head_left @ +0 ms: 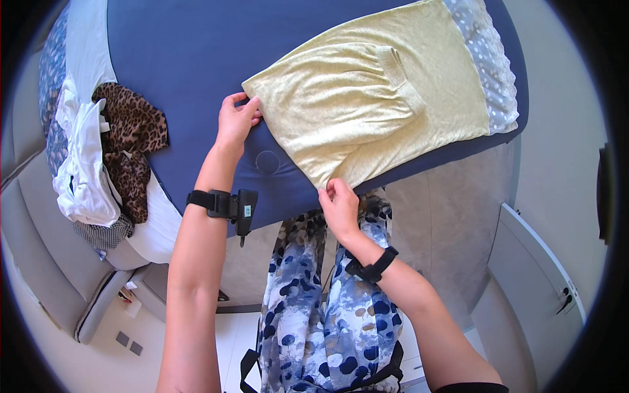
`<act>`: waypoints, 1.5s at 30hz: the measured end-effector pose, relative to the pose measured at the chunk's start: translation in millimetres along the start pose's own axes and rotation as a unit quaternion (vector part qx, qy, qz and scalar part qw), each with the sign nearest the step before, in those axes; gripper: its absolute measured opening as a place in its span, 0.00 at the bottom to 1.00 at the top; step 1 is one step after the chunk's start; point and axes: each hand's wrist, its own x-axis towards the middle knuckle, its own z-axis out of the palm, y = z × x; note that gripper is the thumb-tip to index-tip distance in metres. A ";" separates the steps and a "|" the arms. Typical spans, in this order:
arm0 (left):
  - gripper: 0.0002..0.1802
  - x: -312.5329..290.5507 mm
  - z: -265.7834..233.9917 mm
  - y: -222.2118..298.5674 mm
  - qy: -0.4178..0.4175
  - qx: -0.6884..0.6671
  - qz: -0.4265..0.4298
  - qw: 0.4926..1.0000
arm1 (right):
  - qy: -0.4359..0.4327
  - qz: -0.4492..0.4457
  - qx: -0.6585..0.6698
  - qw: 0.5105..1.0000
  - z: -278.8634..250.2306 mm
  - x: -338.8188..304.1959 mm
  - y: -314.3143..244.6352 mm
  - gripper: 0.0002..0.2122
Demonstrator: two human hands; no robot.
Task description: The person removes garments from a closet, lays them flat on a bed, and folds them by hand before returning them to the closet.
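A pale yellow knit sweater [452, 85] lies on the bed, with a white dotted lace trim [488, 62] along its right end. One gathered sleeve [334, 98], with a ribbed cuff, is folded across the body of it. At the sweater's far left corner, my left hand [237, 121] has its fingertips closed on the edge. My right hand [341, 206] pinches the near corner, by the bed's front edge. Between my hands, the sweater's left edge runs slantwise over the blue sheet. What lies under the folded sleeve is hidden.
The bed has a dark blue sheet [177, 46]. To the left are a leopard-print garment [134, 121] and a pile of white clothes [85, 170], beside a grey padded headboard [46, 229]. A white panel [534, 262] stands at the lower right.
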 end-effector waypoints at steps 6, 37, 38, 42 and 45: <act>0.23 5.7 3.7 2.9 0.017 -0.066 -0.031 0.997 | 0.000 -0.020 0.009 1.000 -6.5 -23.7 16.8 0.06; 0.12 4.5 -179.2 -102.1 0.345 -0.014 0.045 0.938 | -0.327 0.026 0.016 0.944 101.5 -62.6 -45.1 0.06; 0.13 2.6 -176.1 -106.6 0.385 0.027 0.068 0.920 | -0.341 0.041 0.022 0.939 94.3 -58.5 -46.6 0.07; 0.13 -45.9 -114.0 -58.4 0.337 0.251 0.180 0.889 | -0.300 -0.005 0.047 0.953 42.5 -28.5 -31.3 0.05; 0.12 -64.3 -76.8 -61.9 0.235 0.235 0.244 0.911 | -0.248 -0.012 -0.008 0.969 5.6 7.8 -32.0 0.06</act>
